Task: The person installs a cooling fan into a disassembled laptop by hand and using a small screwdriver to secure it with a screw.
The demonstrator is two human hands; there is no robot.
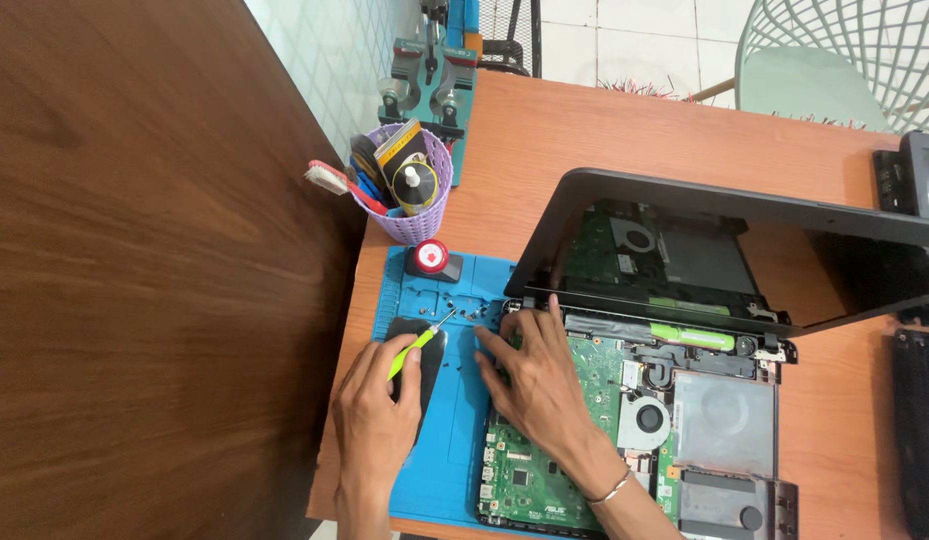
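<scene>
At the left, the left hand (377, 415) pinches a slim screwdriver with a lime-green handle (421, 342) in its fingers (405, 362), its metal tip angled up and right over the blue rubber work mat (453, 440) on the orange wooden desk (545, 130). Just right of it, the right hand (533, 375) lies flat with fingers (495, 350) spread, pressing on the green circuit board (530, 470) of the opened black laptop (685, 400). It holds nothing.
</scene>
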